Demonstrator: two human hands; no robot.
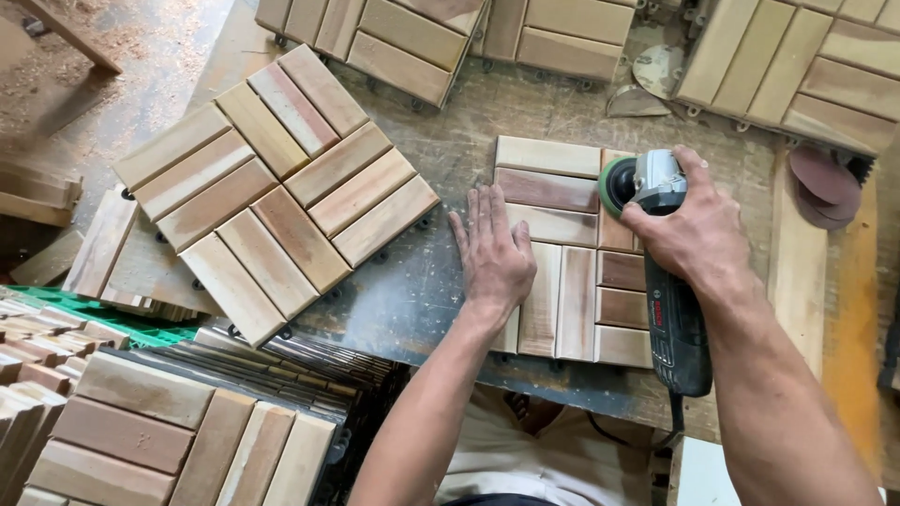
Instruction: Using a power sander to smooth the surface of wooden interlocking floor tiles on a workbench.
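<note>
While I watch from afar: both hands work one tile.
Left hand [494, 255]: lies flat, fingers spread, pressing the wooden slat tile [562, 281].
Right hand [696, 230]: clamped round the angle grinder [661, 272], its disc on the tile's far slats.
Tile: near the worktop [422, 290] front edge.
Second tile [277, 192]: lies apart, left.

Matt, unfinished wooden slat tile [562, 253]; grey metal-and-plastic grinder [667, 281]; scuffed workbench [441, 281].

wooden slat tiles lying in plain view on the bench: five, counting the one being sanded [572, 253]
angle grinders [661, 272]: one
hands: two, left [494, 253] and right [698, 230]
stacks of tiles at lower left: too crowded to count
</note>
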